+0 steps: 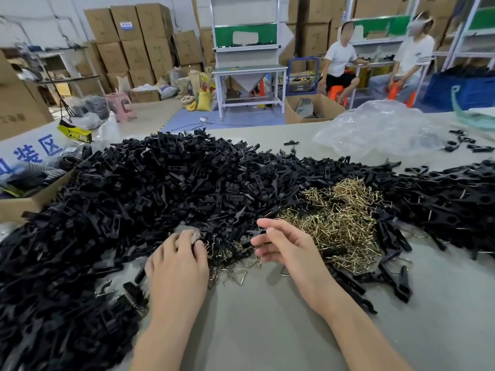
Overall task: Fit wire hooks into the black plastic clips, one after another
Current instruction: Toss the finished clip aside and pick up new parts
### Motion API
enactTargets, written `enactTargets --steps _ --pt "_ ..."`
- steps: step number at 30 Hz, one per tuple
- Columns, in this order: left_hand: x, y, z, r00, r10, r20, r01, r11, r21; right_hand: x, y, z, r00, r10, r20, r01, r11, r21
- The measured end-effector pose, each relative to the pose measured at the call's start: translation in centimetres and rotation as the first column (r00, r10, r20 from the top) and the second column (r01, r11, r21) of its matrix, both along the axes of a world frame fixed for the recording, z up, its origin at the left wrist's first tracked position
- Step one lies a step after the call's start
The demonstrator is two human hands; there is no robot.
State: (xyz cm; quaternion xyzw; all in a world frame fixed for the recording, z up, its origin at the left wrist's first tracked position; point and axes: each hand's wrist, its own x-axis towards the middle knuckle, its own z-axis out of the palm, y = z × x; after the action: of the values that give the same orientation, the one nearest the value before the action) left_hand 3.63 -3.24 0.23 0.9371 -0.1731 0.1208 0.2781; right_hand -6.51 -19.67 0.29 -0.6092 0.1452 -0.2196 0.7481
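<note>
1. The left grip (178, 259) is curled down at the near edge of the black plastic clips (160, 183), its fingertips closed on a dark piece (198, 241) that looks like a clip. Wire ends poke out at its 3 o'clock.
2. The right grip (281, 245) has thumb and forefinger pinched on what seems to be a single clip (256, 232). I cannot tell whether a hook already sits in it.
3. The wire hooks (340, 226) lie in a tangled brass heap at 2 o'clock of the right grip. Pulling one out will probably drag several along and scatter them.
4. A few loose hooks (235, 274) lie on the bare table (254, 330) between the two wrists. Either forearm could sweep them toward the near edge.
5. The clip pile crowds the heap from 9 to 12 o'clock. At 3 o'clock lies a wired pile (455, 199), apparently finished clips. Both border the hooks, so a finished clip could slide back among the empty ones.
6. The hook ends are thin and springy. If the two grips are not aligned, the wire may snap out of the clip or prick a fingertip.
</note>
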Motion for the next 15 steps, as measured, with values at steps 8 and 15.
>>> enactTargets --steps 8,15 --pt "0.2 0.5 0.1 0.998 -0.056 -0.005 0.056 0.998 -0.002 0.0 -0.1 0.1 1.000 -0.009 -0.003 0.009 1.000 0.027" --pt "0.9 0.4 0.1 0.999 0.023 -0.037 -0.037 0.901 -0.432 -0.1 -0.2 0.2 1.000 -0.015 0.000 0.015 0.999 0.036"
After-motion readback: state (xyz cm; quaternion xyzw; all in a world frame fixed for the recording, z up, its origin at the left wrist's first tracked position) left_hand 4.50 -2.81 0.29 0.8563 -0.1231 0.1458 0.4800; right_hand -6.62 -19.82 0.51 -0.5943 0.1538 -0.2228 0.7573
